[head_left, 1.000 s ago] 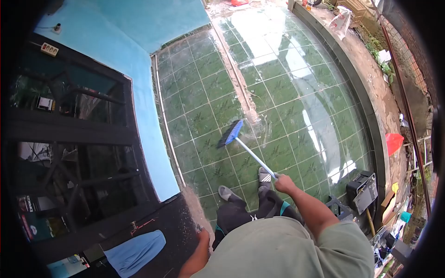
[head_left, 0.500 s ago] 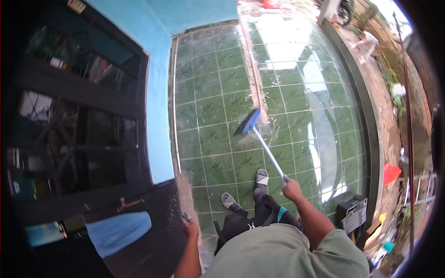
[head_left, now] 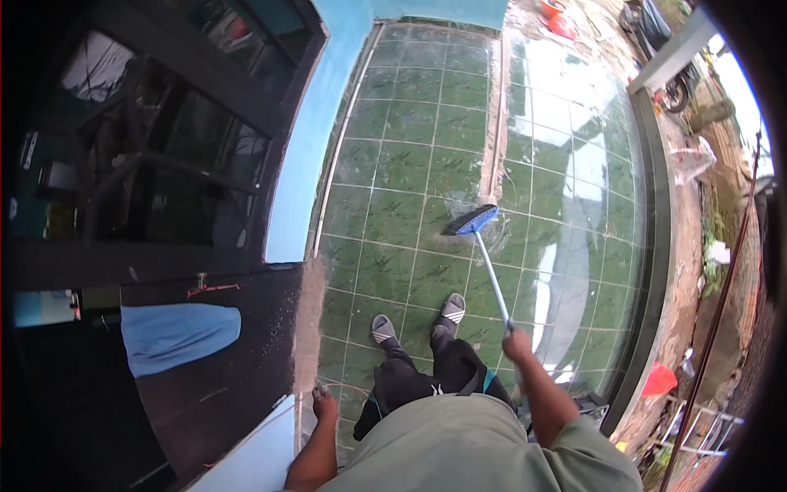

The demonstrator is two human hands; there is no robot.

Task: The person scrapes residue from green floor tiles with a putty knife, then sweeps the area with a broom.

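Observation:
My right hand [head_left: 517, 343] is wrapped round the upper end of a pale broom handle [head_left: 494, 283]. The handle runs up and left to a blue broom head [head_left: 474, 221] with dark bristles, resting on green floor tiles [head_left: 393, 213] beside the lower end of a rough unfinished strip [head_left: 493, 131]. Whitish dust and smears lie round the bristles. My left hand [head_left: 325, 402] hangs low at the left, near the doorway edge; its fingers look curled, and whether it holds anything is too small to make out.
A dark door [head_left: 221, 328] with a blue cloth [head_left: 180, 336] hanging on it stands at the left, beside a light blue wall [head_left: 305, 139]. A low ledge [head_left: 653, 246] borders the tiles at the right, with a red bag [head_left: 658, 380] beyond it. A motorbike stands at the top right.
The view has shifted, so the door and floor sit differently. Against the tiles, the broom head has turned and now lies flatter, close to the strip's end. My right hand still grips the handle.

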